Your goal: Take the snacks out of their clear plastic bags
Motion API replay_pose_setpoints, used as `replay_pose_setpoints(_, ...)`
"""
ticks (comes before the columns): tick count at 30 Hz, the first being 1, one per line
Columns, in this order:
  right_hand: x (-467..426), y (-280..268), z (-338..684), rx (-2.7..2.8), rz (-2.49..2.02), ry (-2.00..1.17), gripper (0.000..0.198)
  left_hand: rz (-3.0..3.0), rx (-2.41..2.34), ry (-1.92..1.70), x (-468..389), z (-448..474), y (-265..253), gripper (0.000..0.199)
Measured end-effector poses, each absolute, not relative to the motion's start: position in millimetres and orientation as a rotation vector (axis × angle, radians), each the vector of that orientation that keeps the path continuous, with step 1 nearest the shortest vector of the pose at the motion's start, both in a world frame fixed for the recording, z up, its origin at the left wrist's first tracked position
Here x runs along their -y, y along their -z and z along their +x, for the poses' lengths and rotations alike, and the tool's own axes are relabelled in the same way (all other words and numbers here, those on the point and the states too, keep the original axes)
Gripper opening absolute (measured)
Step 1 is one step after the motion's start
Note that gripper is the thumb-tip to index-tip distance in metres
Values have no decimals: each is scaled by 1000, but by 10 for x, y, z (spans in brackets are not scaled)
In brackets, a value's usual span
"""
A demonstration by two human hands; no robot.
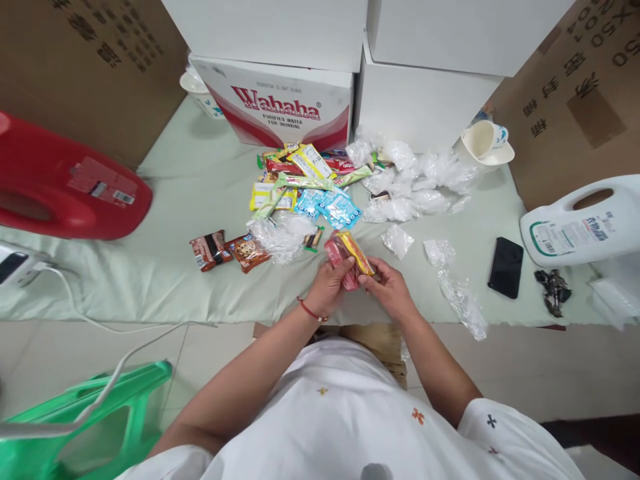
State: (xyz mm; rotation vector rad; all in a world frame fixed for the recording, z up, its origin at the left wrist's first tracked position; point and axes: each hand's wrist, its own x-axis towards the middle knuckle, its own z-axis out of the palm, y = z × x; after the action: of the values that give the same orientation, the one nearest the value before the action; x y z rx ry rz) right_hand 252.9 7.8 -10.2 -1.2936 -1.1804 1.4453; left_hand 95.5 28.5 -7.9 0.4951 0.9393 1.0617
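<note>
Near the table's front edge my left hand (327, 287) is closed on a red snack packet (338, 253), its thumb pressed on the front. My right hand (387, 287) grips a yellow snack packet (356, 252) that lies against the red one. Just beyond my hands are a bunch of crumpled clear plastic bags (285, 235) and a small green-and-black wrapped snack (313, 239). Two brown cookie packets (247, 252) lie left of them. Farther back is a pile of colourful snack packets (305, 177), with light blue sachets (337, 207) at its front.
More clear plastic bags (430, 180) lie to the right. A black phone (506, 268), keys (553, 292) and a white detergent jug (585, 223) stand right; a red jug (70, 180) is left. White boxes (280, 107) line the back. A white cable (120, 360) hangs over a green stool (135, 407).
</note>
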Motion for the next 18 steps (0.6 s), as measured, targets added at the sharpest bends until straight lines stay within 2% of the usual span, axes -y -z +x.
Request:
replay_pose_setpoints(3,69,81,2483,995,-1326,-1469,48,639,-978,-969,-210,1056,101,53)
replay_pose_setpoints(6,120,-44,2762,937,-1409,-1328,46,972,-1069,-981,-190,995,98,48)
replay_pose_setpoints(10,-125,-262,3692,751,-1568,-727,41,1349,-1243,-995,-204,626,129,36)
replay_pose_setpoints(13,-560,-319,4437,589,-1898,-354,18,1549,-1420,-1047,-182,248,258,31)
replay_pose_setpoints(15,-908,-288,4785,556,-2046,-308,10,1649,-1555,-1046,-148,21,373,30)
replay_pose_setpoints(18,-1378,-195,5045,635,-2261,-360,11,1829,-1669,-992,-90,-196,499,27)
